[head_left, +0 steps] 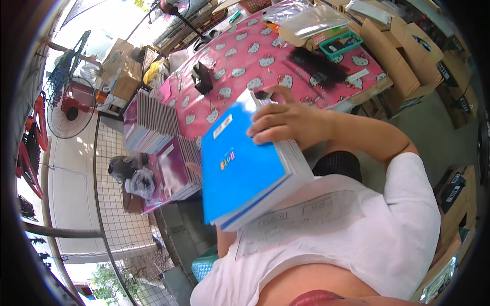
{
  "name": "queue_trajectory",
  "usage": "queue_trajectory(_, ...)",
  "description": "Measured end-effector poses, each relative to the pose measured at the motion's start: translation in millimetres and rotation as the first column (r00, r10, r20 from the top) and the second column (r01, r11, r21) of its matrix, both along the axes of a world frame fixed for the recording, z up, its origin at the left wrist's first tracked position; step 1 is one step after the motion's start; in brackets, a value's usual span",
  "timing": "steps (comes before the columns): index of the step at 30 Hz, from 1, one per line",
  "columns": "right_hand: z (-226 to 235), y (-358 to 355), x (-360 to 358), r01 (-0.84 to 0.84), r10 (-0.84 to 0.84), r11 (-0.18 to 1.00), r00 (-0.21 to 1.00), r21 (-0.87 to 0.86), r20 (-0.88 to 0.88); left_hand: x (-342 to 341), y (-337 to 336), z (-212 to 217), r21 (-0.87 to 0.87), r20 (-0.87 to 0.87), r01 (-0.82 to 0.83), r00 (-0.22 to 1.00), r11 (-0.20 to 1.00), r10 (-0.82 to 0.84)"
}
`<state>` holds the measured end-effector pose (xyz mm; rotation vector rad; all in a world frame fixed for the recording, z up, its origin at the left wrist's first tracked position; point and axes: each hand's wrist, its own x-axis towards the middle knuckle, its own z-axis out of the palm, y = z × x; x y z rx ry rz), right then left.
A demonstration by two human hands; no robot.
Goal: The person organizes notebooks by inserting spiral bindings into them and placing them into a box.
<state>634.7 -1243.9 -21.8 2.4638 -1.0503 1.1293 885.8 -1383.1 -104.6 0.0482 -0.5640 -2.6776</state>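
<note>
A thick stack of notebooks (237,166) with a bright blue top cover is held up in front of my chest, tilted. My right hand (293,121) grips its far right edge, fingers spread over the cover and the spine side. Most of my left hand (194,169) is hidden behind the stack; only a few blurred fingers show at its left edge, holding it from that side. Beyond it, on the left of the table, stand two piles of purple-covered notebooks, a taller pile (153,122) and a lower one (173,168).
A pink cartoon-print cloth covers the table (240,66). On it are a black tape dispenser (202,78), a black brush-like bundle (319,69), a green basket (341,44) and clear plastic sleeves (316,21). Cardboard boxes (403,61) stand at right; a fan (71,108) is at left.
</note>
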Motion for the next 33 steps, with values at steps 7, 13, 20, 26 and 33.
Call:
queue_trajectory(7,23.1,-63.8,26.5,0.044,-0.05,0.982,0.998,-0.181,-0.029,64.2,-50.0,16.7,-0.123,-0.013,-0.17,0.985,0.978,0.17)
queue_trajectory(13,-33.3,-115.1,7.8,-0.823,-0.288,0.509,-0.44,-0.254,0.85,30.2,-74.5,61.9,-0.288,0.05,-0.731,0.633,0.618,0.772)
queue_trajectory(20,-72.1,-230.7,21.9,-0.659,-0.508,0.65,-0.005,0.379,0.861,-15.8,-168.3,26.2,-0.31,-0.052,-0.849,0.464,0.428,0.884)
queue_trajectory(26,-159.8,-284.2,-45.1,-0.599,-0.758,0.464,0.113,0.653,0.642,-39.3,-198.6,-90.5,-0.325,0.427,-0.654,0.543,0.683,0.723)
queue_trajectory(33,-221.4,-276.0,-86.3,-0.401,-0.914,0.191,0.26,0.896,0.311,-63.6,-158.3,-146.6,-0.179,0.754,-0.465,0.502,0.867,0.424)
